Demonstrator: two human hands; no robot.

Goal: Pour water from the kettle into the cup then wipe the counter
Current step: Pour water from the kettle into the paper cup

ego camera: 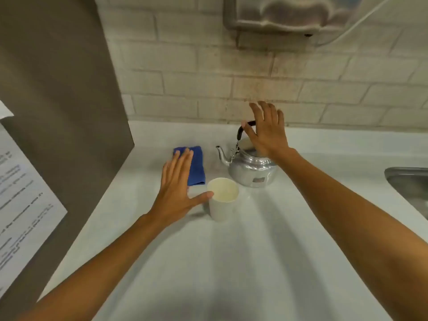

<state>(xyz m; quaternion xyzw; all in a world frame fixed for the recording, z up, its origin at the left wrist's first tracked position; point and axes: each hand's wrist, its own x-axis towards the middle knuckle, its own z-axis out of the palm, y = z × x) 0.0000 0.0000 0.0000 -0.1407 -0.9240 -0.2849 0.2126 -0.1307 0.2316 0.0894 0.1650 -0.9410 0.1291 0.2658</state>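
Observation:
A small metal kettle (251,171) with a black handle stands on the white counter (231,262), its spout pointing left. My right hand (266,133) hovers open over the handle, fingers spread, holding nothing. A white paper cup (222,200) stands upright in front of the kettle. My left hand (178,191) is open just left of the cup, with the thumb tip at the cup's rim. A folded blue cloth (196,165) lies behind the left hand, partly covered by its fingers.
A brick wall (208,77) runs behind the counter, with a wall-mounted dispenser (289,15) above. A grey panel (58,112) with a printed sheet (20,193) stands at the left. A steel sink (412,186) edges in at the right.

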